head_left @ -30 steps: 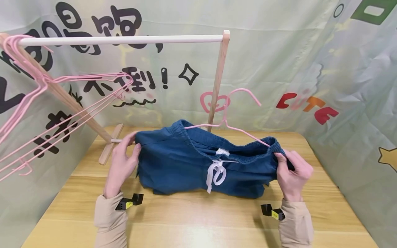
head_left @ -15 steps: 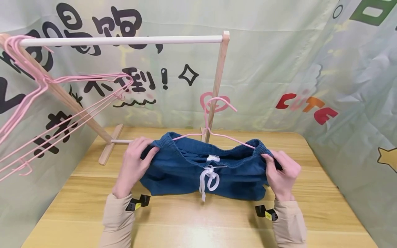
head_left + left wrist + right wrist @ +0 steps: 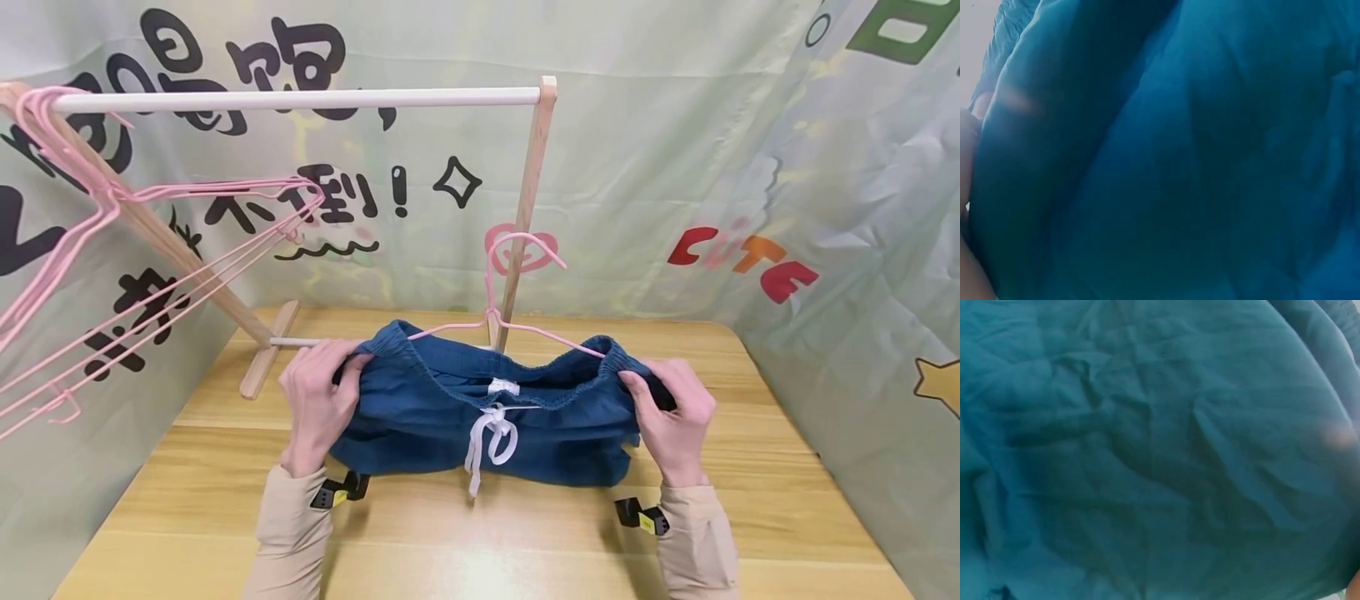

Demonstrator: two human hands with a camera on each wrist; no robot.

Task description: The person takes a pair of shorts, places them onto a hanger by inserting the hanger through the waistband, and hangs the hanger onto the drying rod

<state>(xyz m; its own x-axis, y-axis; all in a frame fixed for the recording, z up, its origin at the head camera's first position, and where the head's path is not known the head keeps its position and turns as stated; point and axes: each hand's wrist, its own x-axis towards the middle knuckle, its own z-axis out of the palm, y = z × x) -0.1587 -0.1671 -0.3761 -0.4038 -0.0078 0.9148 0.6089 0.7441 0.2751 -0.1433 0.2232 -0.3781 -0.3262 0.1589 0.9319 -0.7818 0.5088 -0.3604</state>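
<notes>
Blue drawstring shorts [image 3: 420,425] hang above the table between both hands, the elastic waist spread and a white bow [image 3: 491,433] at the front. Inside the waistband sits a pink hanger [image 3: 491,315], its hook upright and its lower part hidden by the cloth. My left hand [image 3: 318,400] pinches the waistband at its left end. At the right end, my right hand [image 3: 675,412] grips the waistband between thumb and fingers. Blue cloth [image 3: 1166,156] fills most of the left wrist view, and the same fabric [image 3: 1147,450] covers nearly all of the right wrist view.
A wooden rack with a white rail [image 3: 300,100] stands behind, its right post [image 3: 527,192] just beyond the hanger. Several pink hangers [image 3: 105,196] hang at the rail's left end. Printed curtains [image 3: 637,150] surround the wooden table [image 3: 420,542].
Both hands, the shorts and the hanger have shifted left. The left hand, earlier more spread at the side of the shorts, now pinches the waistband.
</notes>
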